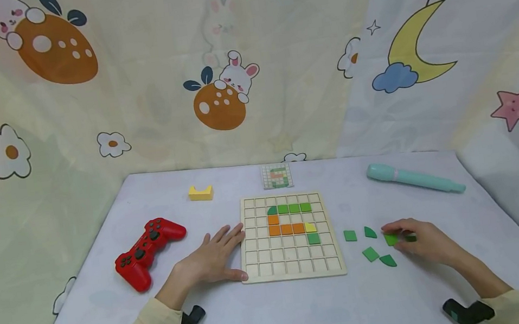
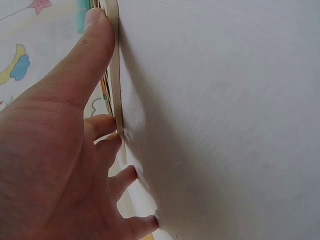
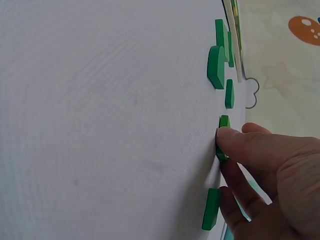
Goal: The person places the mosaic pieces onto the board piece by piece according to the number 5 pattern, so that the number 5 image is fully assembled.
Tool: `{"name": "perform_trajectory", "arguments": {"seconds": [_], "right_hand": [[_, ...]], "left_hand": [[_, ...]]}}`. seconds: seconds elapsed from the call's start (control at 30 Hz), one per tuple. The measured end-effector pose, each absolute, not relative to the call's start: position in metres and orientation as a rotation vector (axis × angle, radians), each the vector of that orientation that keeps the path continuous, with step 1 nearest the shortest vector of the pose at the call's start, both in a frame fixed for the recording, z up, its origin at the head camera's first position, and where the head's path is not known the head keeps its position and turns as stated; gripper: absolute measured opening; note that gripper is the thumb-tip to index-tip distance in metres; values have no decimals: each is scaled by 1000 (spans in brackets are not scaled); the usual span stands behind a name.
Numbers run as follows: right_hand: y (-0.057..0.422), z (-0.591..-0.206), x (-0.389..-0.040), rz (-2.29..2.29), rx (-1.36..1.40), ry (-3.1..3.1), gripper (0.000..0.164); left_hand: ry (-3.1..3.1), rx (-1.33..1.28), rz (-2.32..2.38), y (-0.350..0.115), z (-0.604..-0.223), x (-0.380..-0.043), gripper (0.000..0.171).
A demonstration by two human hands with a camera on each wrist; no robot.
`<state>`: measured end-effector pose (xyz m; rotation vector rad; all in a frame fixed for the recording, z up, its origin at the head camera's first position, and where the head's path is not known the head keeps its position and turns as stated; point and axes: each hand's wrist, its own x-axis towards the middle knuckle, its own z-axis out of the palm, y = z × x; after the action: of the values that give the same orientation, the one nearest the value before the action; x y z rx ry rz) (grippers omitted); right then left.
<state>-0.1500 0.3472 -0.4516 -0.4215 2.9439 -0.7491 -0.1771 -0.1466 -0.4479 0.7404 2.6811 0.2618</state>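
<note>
My left hand (image 1: 209,260) lies at the left edge of a wooden grid board (image 1: 278,269), fingers spread, with thumb and fingertips touching its side. Set in the board are green tiles (image 1: 294,208), orange tiles (image 1: 286,229) and a yellow tile (image 1: 310,227). To the right of the board, my right hand (image 1: 426,242) pinches a light green tile (image 1: 390,239) between thumb and fingers, low at the table. Another green tile (image 3: 211,209) lies by its outer fingers in the right wrist view. Loose green squares (image 1: 370,254) and rounded green pieces (image 1: 388,261) lie between hand and board.
A red game controller (image 1: 148,253) lies to the left of my left hand. Behind the board are a small pattern card (image 1: 277,176) and a yellow notched block (image 1: 201,193). A teal pen-shaped object (image 1: 416,178) lies at the back right.
</note>
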Motion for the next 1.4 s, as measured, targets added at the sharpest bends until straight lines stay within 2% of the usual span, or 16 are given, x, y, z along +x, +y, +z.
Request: {"name": "perform_trajectory", "arguments": {"seconds": [0.4, 0.67, 0.93, 1.4], "right_hand": [[317, -443, -160, -813, -443, 2947, 38], [270, -437, -171, -861, -525, 2877, 38], [216, -438, -184, -929, -743, 2763, 37], [134, -447, -181, -943, -970, 2664, 35]], "left_hand": [[2684, 750, 239, -147, -447, -178, 98], [2680, 762, 267, -148, -448, -178, 98], [2687, 752, 262, -147, -447, -178, 99], [2688, 740, 261, -147, -448, -178, 98]]}}
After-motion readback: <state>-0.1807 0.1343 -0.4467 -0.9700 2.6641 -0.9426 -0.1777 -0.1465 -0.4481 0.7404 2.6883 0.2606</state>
